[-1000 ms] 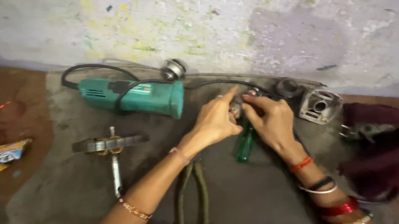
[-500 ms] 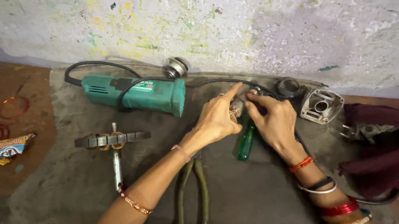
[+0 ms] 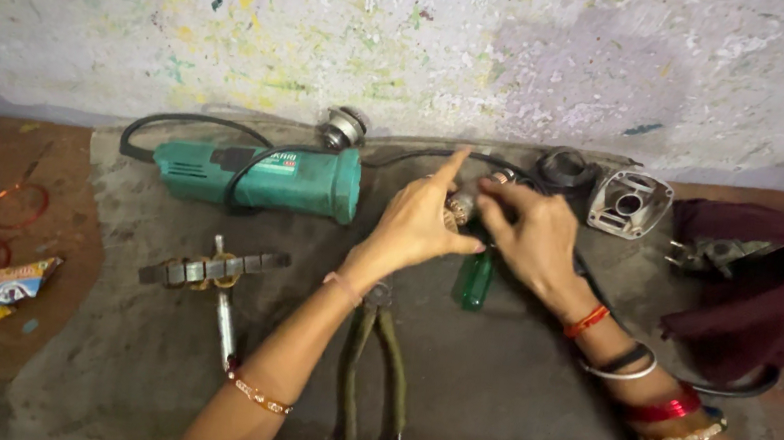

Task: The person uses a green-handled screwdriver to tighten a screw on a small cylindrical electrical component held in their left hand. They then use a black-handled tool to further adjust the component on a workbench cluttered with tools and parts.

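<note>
Both hands meet over a small brownish metal motor part (image 3: 462,206), which sits pinched between their fingertips just above the grey stone slab (image 3: 507,417). The left hand (image 3: 421,226) has its fingers curled around the part's left side, with the index finger stretched out straight, away from the others. The right hand (image 3: 529,233) closes its fingers on the part from the right; how tightly, I cannot tell. Just below the right fingers lies a green-handled screwdriver (image 3: 474,279), partly hidden under that hand. Left of the left fingers rests a teal angle grinder body (image 3: 261,179). Below the left wrist lie dark-handled pliers (image 3: 375,369). Beyond the right fingers sits a grey metal gear housing (image 3: 629,201).
</note>
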